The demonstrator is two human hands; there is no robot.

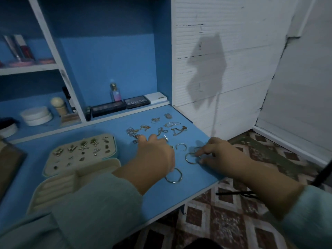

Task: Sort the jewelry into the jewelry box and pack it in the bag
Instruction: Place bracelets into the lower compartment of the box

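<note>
Several thin metal bangles (191, 157) (silvery) | right fingers (201, 153) pinch one | left fingers (143, 139) unclear

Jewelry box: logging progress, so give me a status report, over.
Left hand reaching among chains, right hand fingering a bangle. Jewelry box open, earrings in lid. Loose pieces left on desk. Nothing blocking.

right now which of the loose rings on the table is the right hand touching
The ring under the right hand, at the table's right edge. The open cuff and the large bangle lie apart, untouched by it.
</note>
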